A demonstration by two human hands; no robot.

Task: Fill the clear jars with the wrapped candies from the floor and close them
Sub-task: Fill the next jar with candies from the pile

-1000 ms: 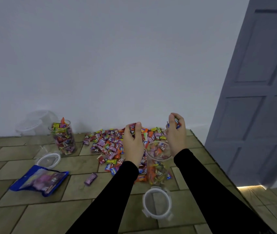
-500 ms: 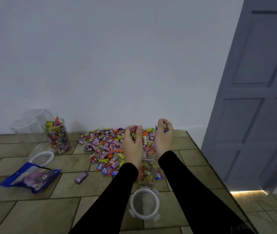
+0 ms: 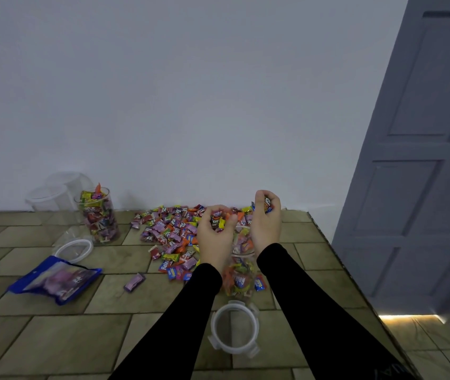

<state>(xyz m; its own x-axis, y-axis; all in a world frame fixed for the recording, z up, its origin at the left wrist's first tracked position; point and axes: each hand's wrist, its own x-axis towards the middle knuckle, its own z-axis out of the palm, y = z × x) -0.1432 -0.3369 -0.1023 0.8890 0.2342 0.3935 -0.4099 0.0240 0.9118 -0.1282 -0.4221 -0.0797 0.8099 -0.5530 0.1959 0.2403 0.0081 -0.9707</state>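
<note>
A heap of wrapped candies lies on the tiled floor by the wall. A clear jar, partly filled with candies, stands open between my forearms. My left hand holds a handful of candies over the jar's left rim. My right hand grips more candies just above its right side. The jar's white-rimmed lid lies flat on the floor in front of it. A second jar, full to the top and without a lid, stands at the left.
Two empty clear jars stand against the wall at far left. Another lid and a blue candy bag lie on the floor at left. One stray purple candy lies apart. A grey door stands at right.
Both hands have come closer together and lower over the open jar, still holding candies. The camera has shifted a little.
</note>
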